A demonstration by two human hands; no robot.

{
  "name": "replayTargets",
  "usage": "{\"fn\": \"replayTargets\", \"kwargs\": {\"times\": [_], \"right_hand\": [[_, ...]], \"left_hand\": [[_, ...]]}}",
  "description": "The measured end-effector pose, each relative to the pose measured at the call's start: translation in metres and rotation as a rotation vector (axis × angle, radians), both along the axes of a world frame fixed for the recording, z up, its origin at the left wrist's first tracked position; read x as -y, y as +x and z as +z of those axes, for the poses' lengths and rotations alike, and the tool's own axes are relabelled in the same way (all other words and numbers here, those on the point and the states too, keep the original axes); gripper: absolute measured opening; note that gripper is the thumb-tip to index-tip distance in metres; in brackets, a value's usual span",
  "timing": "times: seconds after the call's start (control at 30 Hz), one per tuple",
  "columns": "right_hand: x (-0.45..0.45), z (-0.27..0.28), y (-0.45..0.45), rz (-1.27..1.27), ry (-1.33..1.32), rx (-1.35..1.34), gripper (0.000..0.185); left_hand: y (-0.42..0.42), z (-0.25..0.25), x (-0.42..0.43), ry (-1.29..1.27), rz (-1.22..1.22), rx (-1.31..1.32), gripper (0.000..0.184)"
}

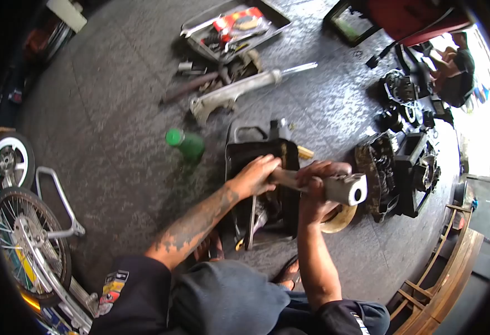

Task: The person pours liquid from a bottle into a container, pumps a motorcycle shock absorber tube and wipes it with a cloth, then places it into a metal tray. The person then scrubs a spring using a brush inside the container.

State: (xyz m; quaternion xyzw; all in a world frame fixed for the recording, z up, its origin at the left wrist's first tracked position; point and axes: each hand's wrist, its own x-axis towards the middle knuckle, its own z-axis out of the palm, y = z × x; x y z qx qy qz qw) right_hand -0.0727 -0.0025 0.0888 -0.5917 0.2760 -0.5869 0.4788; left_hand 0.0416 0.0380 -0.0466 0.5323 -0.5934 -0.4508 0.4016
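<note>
Both my hands hold a grey metal fork leg (342,188) above a black cut-open container (239,153). My left hand (257,176) has its fingers wrapped round the thinner end at the left. Toward the other end, my right hand (317,192) grips the thick part, near a bracket with a round hole. Inside the container lie metal parts (261,215) that are partly in shadow. A green bottle (188,146) stands left of the container. Beneath my right hand a round tan object (339,219) is partly hidden.
Another fork leg (239,92) lies beyond the container, below a tool tray (281,23). Engine parts (376,176) stand at the right. Wheels (33,223) are at the left, a wooden frame (451,273) at the lower right. A person (457,70) sits at the upper right.
</note>
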Motion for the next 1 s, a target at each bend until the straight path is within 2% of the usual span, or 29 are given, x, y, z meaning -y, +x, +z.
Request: {"fn": "replayTargets", "kwargs": {"times": [0.03, 0.07, 0.1, 0.13, 0.17, 0.23, 0.27, 0.3, 0.37, 0.4, 0.5, 0.57, 0.63, 0.7, 0.77, 0.8, 0.9, 0.93, 1.0], "right_hand": [[0.001, 0.002, 0.001, -0.001, -0.009, 0.005, 0.030], [0.003, 0.001, -0.001, 0.001, -0.012, 0.004, 0.029], [0.004, 0.001, -0.002, 0.005, -0.006, 0.000, 0.028], [0.005, 0.001, -0.003, -0.001, -0.007, 0.008, 0.028], [0.006, 0.002, -0.002, -0.032, 0.044, 0.027, 0.027], [0.006, 0.006, -0.002, -0.098, 0.128, 0.043, 0.026], [0.008, 0.006, -0.004, -0.086, 0.136, 0.054, 0.025], [0.010, 0.006, -0.007, -0.077, 0.148, 0.061, 0.024], [0.010, 0.011, -0.008, -0.050, 0.189, 0.091, 0.024], [0.009, 0.010, -0.010, -0.036, 0.174, 0.091, 0.024], [0.010, 0.016, -0.011, -0.025, 0.134, 0.042, 0.024], [0.011, 0.018, -0.017, 0.051, 0.093, 0.150, 0.023], [0.012, 0.031, -0.019, 0.004, 0.098, 0.129, 0.022], [0.014, 0.039, -0.019, -0.015, 0.121, 0.259, 0.020], [0.013, 0.046, -0.020, -0.020, 0.114, 0.279, 0.020], [0.012, 0.049, -0.019, -0.051, 0.129, 0.297, 0.019], [0.004, 0.062, -0.017, -0.075, 0.149, 0.314, 0.018], [0.003, 0.066, -0.017, -0.090, 0.164, 0.304, 0.016], [0.001, 0.074, -0.015, -0.135, 0.182, 0.316, 0.013]], "left_hand": [[0.006, 0.025, -0.004, -0.212, 0.061, 0.466, 0.055], [0.004, 0.023, -0.005, -0.176, 0.052, 0.492, 0.054], [0.004, 0.021, -0.004, -0.131, 0.044, 0.516, 0.053], [0.003, 0.017, -0.002, -0.002, 0.038, 0.392, 0.044], [0.004, 0.011, 0.002, 0.000, 0.032, 0.399, 0.044], [0.005, -0.003, 0.004, 0.234, -0.029, 0.292, 0.031], [0.004, -0.012, 0.002, 0.178, 0.005, 0.266, 0.023], [0.004, -0.032, 0.000, 0.175, -0.026, 0.186, 0.023], [0.003, -0.008, -0.003, 0.210, 0.007, 0.284, 0.024], [0.003, -0.002, -0.001, 0.288, -0.039, 0.301, 0.030], [0.000, 0.007, -0.005, 0.237, -0.027, 0.375, 0.039], [-0.006, 0.014, -0.007, 0.258, 0.003, 0.340, 0.044], [-0.015, 0.017, -0.007, -0.015, 0.163, 0.432, 0.044], [-0.022, 0.022, 0.000, -0.151, 0.225, 0.509, 0.059], [-0.030, 0.031, -0.004, -0.120, 0.240, -0.279, 0.079], [-0.032, 0.037, -0.009, -0.065, 0.228, -0.293, 0.089], [-0.033, 0.052, -0.014, -0.032, 0.176, -0.303, 0.088], [-0.035, 0.047, -0.012, -0.162, 0.206, -0.218, 0.086], [-0.034, 0.042, -0.013, -0.198, 0.207, -0.210, 0.081]]}}
